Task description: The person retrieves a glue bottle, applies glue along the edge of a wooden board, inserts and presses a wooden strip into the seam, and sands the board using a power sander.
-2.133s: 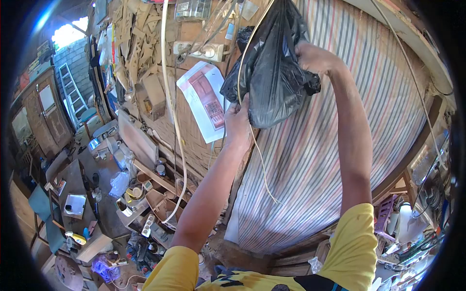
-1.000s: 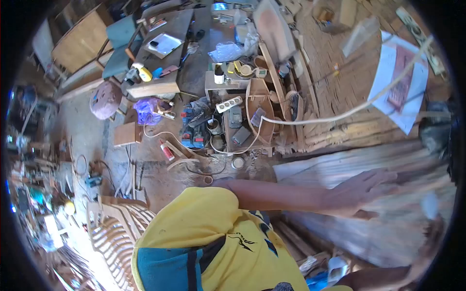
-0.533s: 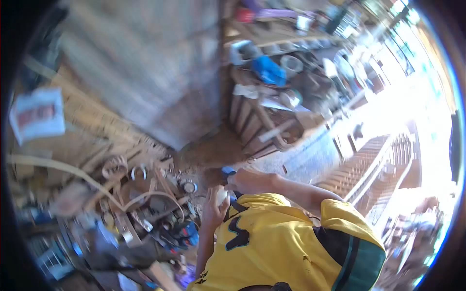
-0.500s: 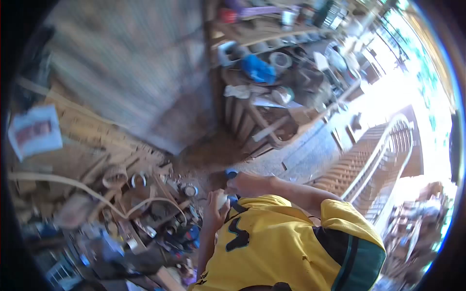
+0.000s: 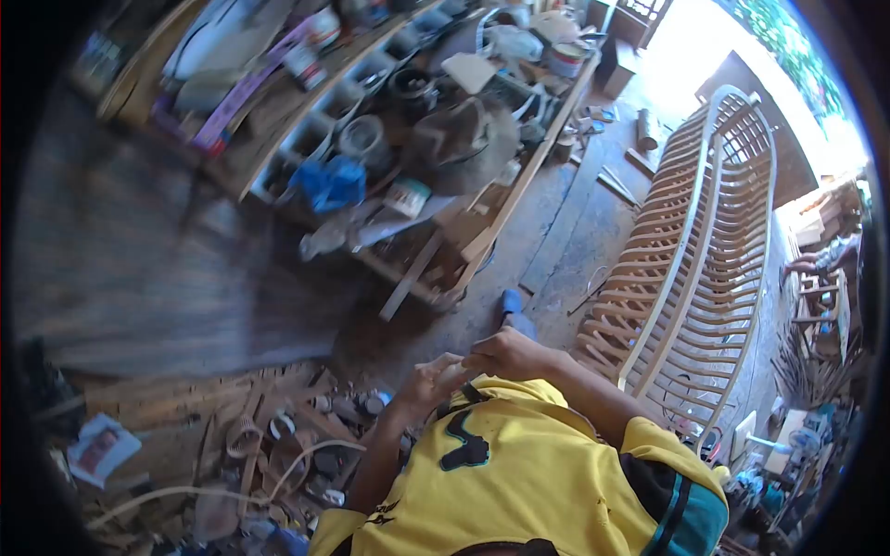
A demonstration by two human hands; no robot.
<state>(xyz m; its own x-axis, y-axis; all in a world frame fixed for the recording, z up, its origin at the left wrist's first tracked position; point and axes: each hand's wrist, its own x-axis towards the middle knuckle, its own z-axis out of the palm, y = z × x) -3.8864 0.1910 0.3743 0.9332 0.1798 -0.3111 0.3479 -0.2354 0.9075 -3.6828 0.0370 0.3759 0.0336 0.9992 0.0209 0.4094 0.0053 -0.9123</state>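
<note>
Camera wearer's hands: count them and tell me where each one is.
2: the left hand and, slightly higher to its right, the right hand, fingers close together by the yellow shirt. Some fingers are hidden.

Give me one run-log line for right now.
left hand: curled around small pale item, identity unclear | right hand: curled, close beside left | position: before yellow shirt | right side: slatted wooden frame

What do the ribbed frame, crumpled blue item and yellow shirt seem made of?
Ribbed frame: wood, seemingly unpainted, going by its pale brown curved slats. Blue item: probably thin plastic, from its sharp creases; cloth is possible, finish unclear. Shirt: soft matte fabric, judging by its loose folds.
</note>
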